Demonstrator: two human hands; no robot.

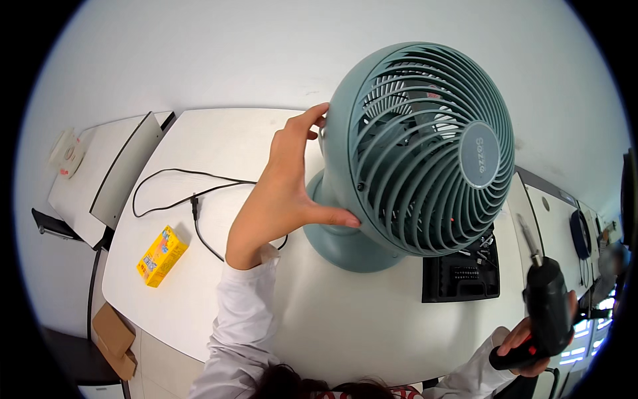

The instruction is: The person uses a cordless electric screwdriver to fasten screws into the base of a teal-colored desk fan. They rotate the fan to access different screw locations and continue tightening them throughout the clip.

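A grey-green desk fan (pixel 342 143) with a round spiral grille stands on its round base in the middle of the white table (pixel 319 319). My left hand (pixel 282 179) presses against the left side of its housing, thumb low near the rim and fingers higher up, partly hidden behind it. At the lower right, my right hand (pixel 525 342) is closed around a black cordless screwdriver (pixel 548 306) with a long metal bit pointing up. The screwdriver is held apart from the fan, to the right of the table's edge.
A black tool case (pixel 458 289) with bits lies open right of the fan's base. On the left are a black power cord (pixel 163 171) with a plug and a yellow drink carton (pixel 161 256). A cardboard box (pixel 114 332) sits on the floor at left. Other tables flank mine.
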